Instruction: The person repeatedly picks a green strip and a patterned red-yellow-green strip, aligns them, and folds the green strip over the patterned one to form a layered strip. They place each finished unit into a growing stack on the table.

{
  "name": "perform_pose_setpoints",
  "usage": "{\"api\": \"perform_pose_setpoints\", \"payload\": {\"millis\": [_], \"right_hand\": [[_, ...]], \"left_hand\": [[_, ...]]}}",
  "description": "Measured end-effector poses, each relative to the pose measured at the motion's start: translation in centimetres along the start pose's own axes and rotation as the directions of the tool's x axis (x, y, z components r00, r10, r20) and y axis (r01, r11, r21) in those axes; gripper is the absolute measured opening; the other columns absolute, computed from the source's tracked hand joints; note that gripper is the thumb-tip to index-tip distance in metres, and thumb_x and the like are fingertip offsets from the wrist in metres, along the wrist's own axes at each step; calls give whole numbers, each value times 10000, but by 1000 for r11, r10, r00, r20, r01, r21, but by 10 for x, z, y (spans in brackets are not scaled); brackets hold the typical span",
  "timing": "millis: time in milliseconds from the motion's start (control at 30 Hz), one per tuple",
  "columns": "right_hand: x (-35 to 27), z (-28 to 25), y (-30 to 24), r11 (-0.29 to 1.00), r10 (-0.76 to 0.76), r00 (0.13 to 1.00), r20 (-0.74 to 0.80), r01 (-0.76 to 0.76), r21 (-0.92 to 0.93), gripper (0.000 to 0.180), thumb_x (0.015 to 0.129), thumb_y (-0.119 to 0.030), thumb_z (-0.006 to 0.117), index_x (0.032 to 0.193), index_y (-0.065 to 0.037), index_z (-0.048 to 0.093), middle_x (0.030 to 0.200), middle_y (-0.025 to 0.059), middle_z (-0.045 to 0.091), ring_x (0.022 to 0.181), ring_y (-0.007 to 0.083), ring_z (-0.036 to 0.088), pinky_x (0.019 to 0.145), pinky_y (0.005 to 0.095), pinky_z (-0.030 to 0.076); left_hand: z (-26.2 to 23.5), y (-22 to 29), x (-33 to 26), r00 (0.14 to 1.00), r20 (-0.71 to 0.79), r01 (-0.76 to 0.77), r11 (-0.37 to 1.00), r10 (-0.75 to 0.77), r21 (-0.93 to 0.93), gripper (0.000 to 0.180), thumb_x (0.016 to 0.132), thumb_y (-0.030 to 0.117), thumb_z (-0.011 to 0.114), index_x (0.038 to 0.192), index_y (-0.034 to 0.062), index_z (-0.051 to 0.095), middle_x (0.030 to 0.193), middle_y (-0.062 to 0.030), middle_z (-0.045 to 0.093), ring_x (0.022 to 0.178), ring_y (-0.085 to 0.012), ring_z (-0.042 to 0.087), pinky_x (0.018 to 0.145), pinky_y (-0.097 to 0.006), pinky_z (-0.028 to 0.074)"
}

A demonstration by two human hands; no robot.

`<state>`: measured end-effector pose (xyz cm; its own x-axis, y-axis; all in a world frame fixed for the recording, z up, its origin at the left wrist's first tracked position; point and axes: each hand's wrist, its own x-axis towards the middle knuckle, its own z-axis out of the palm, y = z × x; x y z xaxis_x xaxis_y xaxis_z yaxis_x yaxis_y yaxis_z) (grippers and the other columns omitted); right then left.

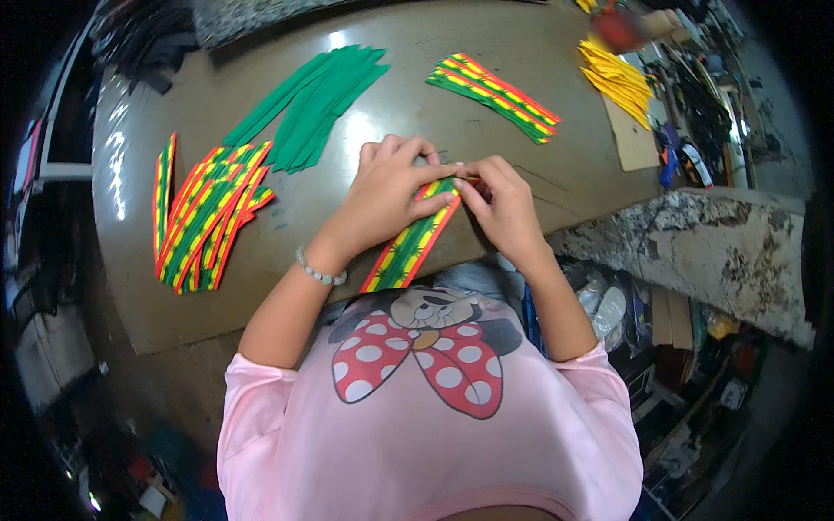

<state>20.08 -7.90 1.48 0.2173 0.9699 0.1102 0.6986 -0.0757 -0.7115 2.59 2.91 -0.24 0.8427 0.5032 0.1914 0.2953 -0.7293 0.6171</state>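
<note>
Pink shirt: Nearest the camera, a pink shirt point(434, 460) with a cartoon print fronts its wearer at the near edge of a glossy brown bench point(252, 317).
Risk at the strip: The red, yellow and green patterned strip point(407, 247) could skew or crease, it would seem, should the two hands pull or press unevenly on its far end. Its loose near end, close by the shirt, might also be nudged askew if the body leans in.
Strip and fingers: The far end lies under and between the fingers of both hands; the rest runs toward the near left, to the bench's near edge.
Left hand: The left hand point(389, 184), a beaded bracelet point(320, 271) at its wrist, grips the strip, thumb laid on top, other fingers bent beyond the far end.
Right hand: The right hand point(506, 204) pinches the far end's right corner; whether it is folded there cannot be told.
Left side: A patterned pile point(208, 213), with green strips point(326, 108) farther off.
Far right: A small patterned stack point(495, 95) and yellow strips point(617, 80).
</note>
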Motion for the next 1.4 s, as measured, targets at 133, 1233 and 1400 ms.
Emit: {"api": "perform_pose_setpoints", "payload": {"millis": [133, 1233, 1400], "right_hand": [[6, -14, 8, 975, 94, 995, 29, -98, 198, 150, 911, -110, 712, 1006, 4, 688, 909, 64, 635, 769, 118, 622, 662, 268, 507], [-8, -12, 19, 669, -470, 877, 95, 425, -610, 315, 816, -140, 585, 1120, -103, 660, 1196, 87, 582, 1084, 296, 545, 864, 405, 481], [-5, -21, 22, 571, -550, 815, 180, 524, -632, 319, 825, -160, 575, 1131, -115, 651, 1193, 86, 579, 1094, 291, 543, 852, 397, 478]], "left_hand": [[4, 7, 3, 995, -98, 10, 999, -5, 49, 386, 826, 313, 733, 1200, 217, 727, 1053, -18, 588, 1045, -234, 510, 913, -395, 338], [-6, -4, 2, 997, 43, -71, 992, 67, 100, 390, 888, 228, 642, 1276, 225, 683, 1126, -22, 600, 1055, -242, 514, 908, -383, 357], [-7, 3, 0, 999, 22, -44, 993, 42, 109, 392, 885, 180, 604, 1262, 221, 701, 1145, -33, 606, 1068, -242, 514, 918, -378, 362]]}}
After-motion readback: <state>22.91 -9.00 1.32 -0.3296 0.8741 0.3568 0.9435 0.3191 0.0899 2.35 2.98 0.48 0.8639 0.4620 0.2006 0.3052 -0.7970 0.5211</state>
